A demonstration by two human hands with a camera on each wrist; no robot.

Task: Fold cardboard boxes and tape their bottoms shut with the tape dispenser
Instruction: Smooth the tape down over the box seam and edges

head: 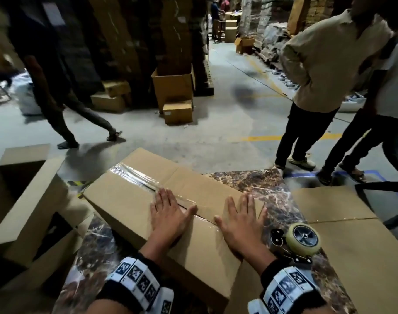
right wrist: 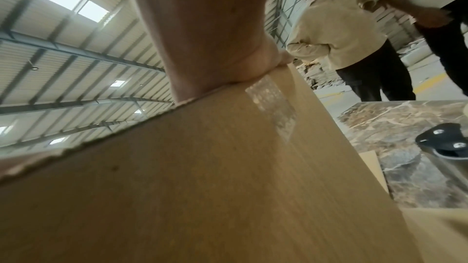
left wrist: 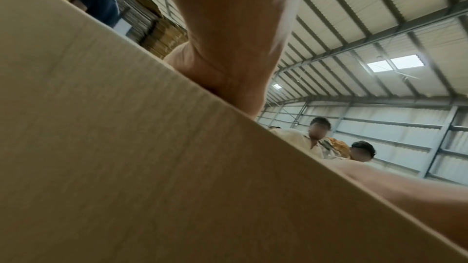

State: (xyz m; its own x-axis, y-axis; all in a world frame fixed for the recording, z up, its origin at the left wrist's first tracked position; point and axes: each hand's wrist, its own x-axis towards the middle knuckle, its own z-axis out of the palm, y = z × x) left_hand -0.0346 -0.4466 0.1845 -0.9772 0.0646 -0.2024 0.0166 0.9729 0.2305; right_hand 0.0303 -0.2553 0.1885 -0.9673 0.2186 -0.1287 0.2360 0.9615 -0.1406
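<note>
A cardboard box (head: 134, 200) lies bottom-up on the marble-patterned table (head: 270, 189) in the lower middle of the head view, running diagonally from the centre down toward the bottom edge. A strip of clear tape (head: 139, 175) runs along its centre seam, and its near end folds over the box's edge, as the right wrist view shows (right wrist: 273, 107).

Both hands lie flat on the box top with fingers straight and spread. The left hand (head: 168, 214) presses on the seam, its thumb stretched along the tape line. The right hand (head: 241, 220) presses just beside it, lower right of centre, thumb pointing back toward the left hand; the two thumbs are near each other but apart.

The tape dispenser (head: 295, 241) sits on the table just to the right of the right wrist, untouched, its roll facing up.

At the left edge an open box (head: 23, 196) stands beside the table, and flat cardboard (head: 352, 234) lies at the lower right. Two people (head: 325, 71) stand at the upper right; another (head: 57, 87) strides across the upper left of the warehouse floor (head: 216, 132).
</note>
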